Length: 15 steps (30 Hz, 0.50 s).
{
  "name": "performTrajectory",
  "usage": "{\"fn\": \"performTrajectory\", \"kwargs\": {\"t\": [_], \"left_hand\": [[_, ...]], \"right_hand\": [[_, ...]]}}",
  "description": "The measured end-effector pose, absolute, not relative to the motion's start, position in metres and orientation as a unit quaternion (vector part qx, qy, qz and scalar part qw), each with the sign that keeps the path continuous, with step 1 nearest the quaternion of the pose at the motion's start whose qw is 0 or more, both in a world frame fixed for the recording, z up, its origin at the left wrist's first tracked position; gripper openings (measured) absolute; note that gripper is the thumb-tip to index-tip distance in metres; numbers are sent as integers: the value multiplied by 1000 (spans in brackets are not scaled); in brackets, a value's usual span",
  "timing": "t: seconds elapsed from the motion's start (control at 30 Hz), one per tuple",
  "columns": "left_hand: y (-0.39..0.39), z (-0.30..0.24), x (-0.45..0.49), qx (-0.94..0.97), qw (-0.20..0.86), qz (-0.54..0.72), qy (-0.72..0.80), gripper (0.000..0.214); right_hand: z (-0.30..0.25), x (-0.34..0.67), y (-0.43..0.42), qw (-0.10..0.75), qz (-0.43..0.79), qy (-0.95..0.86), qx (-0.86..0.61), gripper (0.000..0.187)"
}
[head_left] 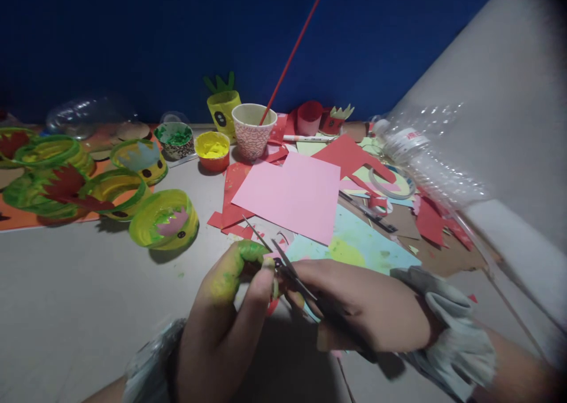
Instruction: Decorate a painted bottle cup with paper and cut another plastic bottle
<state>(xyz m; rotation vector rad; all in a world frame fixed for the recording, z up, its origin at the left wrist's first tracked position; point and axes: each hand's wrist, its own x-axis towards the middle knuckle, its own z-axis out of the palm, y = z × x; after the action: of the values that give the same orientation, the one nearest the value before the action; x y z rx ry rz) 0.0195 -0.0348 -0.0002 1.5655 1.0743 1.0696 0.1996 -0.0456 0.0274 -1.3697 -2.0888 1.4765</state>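
Observation:
My right hand (363,311) is closed around a pair of scissors (283,262) whose blades point up and left. My left hand (230,291), smeared with green and yellow paint, pinches a small piece of red paper (271,306) right at the blades. Both hands hover low over the grey table (80,296), near its front edge. Just beyond the hands lie a pink paper sheet (292,193) and a light blue sheet with a yellow blot (354,243).
Painted yellow-green bowls (163,218) stand at the left on an orange sheet. Pots of yellow paint (213,149) and green paint (176,138), and a patterned cup with a red stick (251,131), stand at the back. A clear plastic bottle (425,155) and red paper scraps (429,220) lie right.

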Motion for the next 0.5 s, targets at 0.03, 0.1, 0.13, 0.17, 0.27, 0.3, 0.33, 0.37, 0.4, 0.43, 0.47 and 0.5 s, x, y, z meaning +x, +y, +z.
{"fn": "performTrajectory", "kwargs": {"t": [0.03, 0.1, 0.13, 0.17, 0.27, 0.3, 0.33, 0.37, 0.4, 0.43, 0.47, 0.5], "left_hand": [[-35, -1, 19, 641, 460, 435, 434, 18], [-34, -1, 19, 653, 454, 426, 431, 17], [-34, -1, 19, 659, 452, 422, 429, 17], [-33, -1, 19, 661, 451, 421, 427, 17], [-33, -1, 20, 658, 452, 423, 428, 16], [-33, 0, 21, 655, 456, 419, 433, 16], [-33, 1, 21, 652, 460, 412, 440, 16], [-33, 1, 22, 649, 463, 406, 447, 16], [-33, 2, 22, 646, 465, 403, 451, 15], [-33, 2, 22, 644, 465, 404, 453, 15], [-34, 3, 23, 642, 465, 407, 454, 15], [-34, 3, 23, 640, 464, 410, 455, 15]], "right_hand": [[28, 200, -45, 113, 505, -718, -466, 22], [30, 200, -45, 108, 493, -723, -473, 23], [30, 200, -45, 107, 486, -725, -476, 23], [30, 200, -44, 106, 480, -727, -480, 23], [30, 200, -41, 88, 486, -730, -472, 22], [30, 200, -39, 78, 494, -730, -465, 19], [30, 201, -38, 69, 504, -729, -458, 15], [31, 201, -37, 62, 513, -727, -453, 12], [31, 201, -36, 58, 520, -724, -450, 10], [31, 200, -36, 61, 524, -720, -451, 11], [31, 200, -37, 67, 528, -715, -453, 12], [30, 199, -38, 75, 531, -710, -456, 14]]}}
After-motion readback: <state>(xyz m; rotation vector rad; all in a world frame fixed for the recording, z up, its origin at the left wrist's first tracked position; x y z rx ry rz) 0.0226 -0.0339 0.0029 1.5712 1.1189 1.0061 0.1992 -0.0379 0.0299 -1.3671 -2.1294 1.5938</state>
